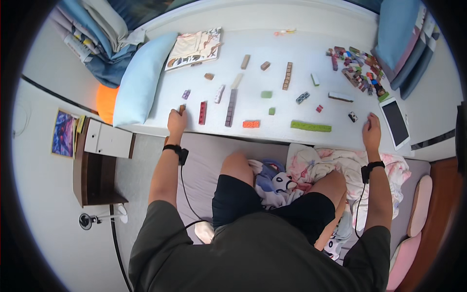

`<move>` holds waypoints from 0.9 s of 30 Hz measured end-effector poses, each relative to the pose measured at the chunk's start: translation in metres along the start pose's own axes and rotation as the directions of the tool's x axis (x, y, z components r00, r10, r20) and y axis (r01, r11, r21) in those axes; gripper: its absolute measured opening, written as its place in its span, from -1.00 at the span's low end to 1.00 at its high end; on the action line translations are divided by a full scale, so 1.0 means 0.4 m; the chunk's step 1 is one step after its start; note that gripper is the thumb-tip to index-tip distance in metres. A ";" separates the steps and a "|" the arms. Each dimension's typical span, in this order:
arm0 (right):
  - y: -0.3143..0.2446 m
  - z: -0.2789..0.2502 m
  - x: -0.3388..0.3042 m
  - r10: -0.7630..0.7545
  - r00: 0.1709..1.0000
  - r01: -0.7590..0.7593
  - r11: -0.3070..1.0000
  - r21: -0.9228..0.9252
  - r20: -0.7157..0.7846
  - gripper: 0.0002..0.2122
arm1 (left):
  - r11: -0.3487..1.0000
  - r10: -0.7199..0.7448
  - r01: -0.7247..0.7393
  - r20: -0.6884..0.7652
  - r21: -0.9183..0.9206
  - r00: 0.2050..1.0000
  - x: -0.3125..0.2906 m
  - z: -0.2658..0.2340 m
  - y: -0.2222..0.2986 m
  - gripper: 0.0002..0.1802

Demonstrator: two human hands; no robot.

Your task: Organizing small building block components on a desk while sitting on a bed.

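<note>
At the left of the white tabletop, my left hand [176, 121] is closed on a small brown toy block [182, 109]. Just right of it lies a dark red block strip [202, 113], with a small purple block [186, 94] farther back. My right hand [371, 132] rests at the table's near edge on the right, fingers loosely curled and thumb apart, with nothing visible in it. Closest to that hand are a black-and-white block [352, 117] and a white phone or tablet [395, 122]. A long green strip [310, 126] and an orange block [251, 124] lie between my hands.
Several more blocks are spread over the tabletop [194, 131]. A heap of mixed blocks [357, 68] lies at the back right. A light blue pillow [143, 80] and a picture book [194, 48] occupy the left side. Crumpled bedding [360, 165] lies below the table edge.
</note>
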State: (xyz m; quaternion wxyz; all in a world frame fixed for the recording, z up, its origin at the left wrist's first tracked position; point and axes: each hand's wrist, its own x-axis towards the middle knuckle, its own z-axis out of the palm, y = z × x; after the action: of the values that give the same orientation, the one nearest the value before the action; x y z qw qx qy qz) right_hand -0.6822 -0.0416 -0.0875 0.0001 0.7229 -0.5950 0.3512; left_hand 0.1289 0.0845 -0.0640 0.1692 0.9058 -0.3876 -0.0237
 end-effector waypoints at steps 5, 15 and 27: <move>0.037 -0.030 -0.012 -0.036 0.997 0.033 0.998 -0.049 -0.061 -0.77 | 0.975 0.195 -0.201 -0.074 -0.090 0.978 0.000 0.038 0.045 -0.57; -0.009 -0.008 -0.005 0.019 0.999 -0.021 0.999 -0.046 -0.050 -0.76 | 0.857 0.469 -0.515 -0.444 0.020 0.764 -0.015 -0.021 0.171 -0.47; -0.016 -0.039 -0.004 0.075 0.997 -0.076 0.997 -0.030 -0.030 -0.71 | 0.290 0.931 -0.919 -0.142 -0.267 0.335 -0.164 -0.036 1.075 -0.44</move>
State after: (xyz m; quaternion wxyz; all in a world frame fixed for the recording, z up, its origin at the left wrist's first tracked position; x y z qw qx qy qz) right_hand -0.6846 -0.0318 -0.0739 0.0067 0.6947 -0.6272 0.3523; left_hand -0.2127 -0.1409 0.0836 0.2793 0.4775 -0.8330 0.0011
